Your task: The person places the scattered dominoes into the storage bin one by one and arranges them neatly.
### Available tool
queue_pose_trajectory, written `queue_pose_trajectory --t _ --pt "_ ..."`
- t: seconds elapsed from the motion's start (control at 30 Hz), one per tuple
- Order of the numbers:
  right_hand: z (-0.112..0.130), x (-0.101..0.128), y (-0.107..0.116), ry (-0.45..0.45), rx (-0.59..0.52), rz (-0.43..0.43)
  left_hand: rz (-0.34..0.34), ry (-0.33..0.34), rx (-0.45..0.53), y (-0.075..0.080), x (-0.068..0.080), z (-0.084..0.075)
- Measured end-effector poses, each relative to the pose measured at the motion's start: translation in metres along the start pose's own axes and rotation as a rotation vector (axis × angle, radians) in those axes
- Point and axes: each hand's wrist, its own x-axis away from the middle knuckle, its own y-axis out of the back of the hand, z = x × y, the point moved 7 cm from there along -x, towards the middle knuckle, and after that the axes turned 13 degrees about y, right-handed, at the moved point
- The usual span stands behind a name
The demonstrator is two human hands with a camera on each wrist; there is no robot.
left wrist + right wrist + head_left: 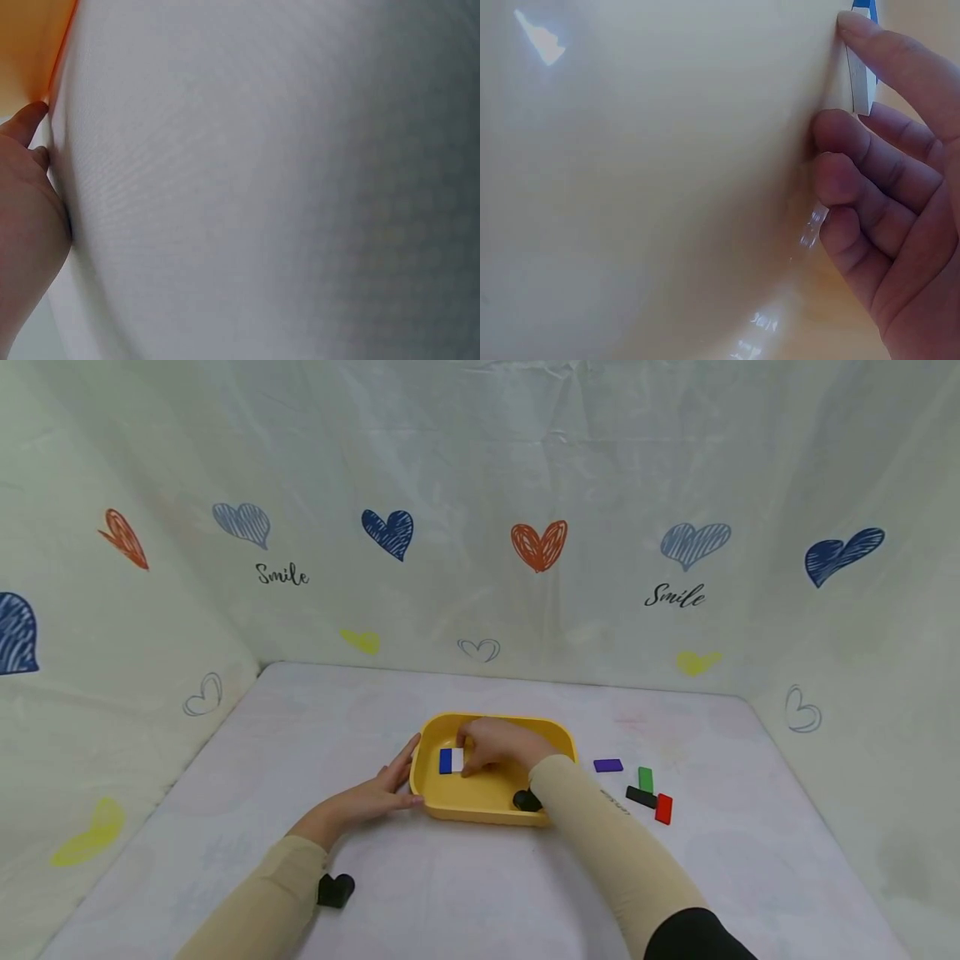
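Left hand [382,793] flat on counter [300,760], fingers straight, touching yellow tray [450,810] outer wall at tray's 9 o'clock; grasps nothing. Blue tile [446,761] and white tile [457,760] side by side on tray floor. Right hand [498,745] inside tray, tiles at its 9 o'clock; fingers curled, fingertip [855,26] on white tile edge. At tray's 3 o'clock, apart on counter: purple tile [607,766], green tile [645,779], black tile [641,797], red tile [663,808].
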Motion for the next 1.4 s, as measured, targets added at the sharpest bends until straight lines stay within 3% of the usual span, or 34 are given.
queue_pose_trajectory --t 0.27,0.5,0.67,0.83,1.03,1.17,1.4 --pt "-0.002 -0.001 -0.001 -0.013 -0.009 -0.003 -0.001 0.009 0.007 0.001 -0.001 0.001" --pt "-0.005 0.003 -0.001 -0.010 -0.015 -0.002 0.043 -0.002 0.068 -0.001 0.001 -0.001" --pt "-0.001 0.014 0.011 0.005 -0.034 -0.018 0.036 -0.003 0.033 -0.003 -0.002 0.000" --pt "0.007 0.043 0.040 0.016 -0.154 -0.081 0.017 -0.005 0.022 -0.002 -0.002 0.001" --pt "-0.001 0.098 0.071 0.061 -0.241 -0.216 0.012 -0.009 0.016 -0.003 -0.002 -0.001" --pt "-0.013 0.134 0.078 0.043 -0.299 -0.283 0.008 -0.010 0.000 -0.003 -0.003 0.000" --pt "-0.037 0.172 0.077 0.007 -0.253 -0.334 0.001 -0.009 -0.009 -0.002 -0.004 0.000"
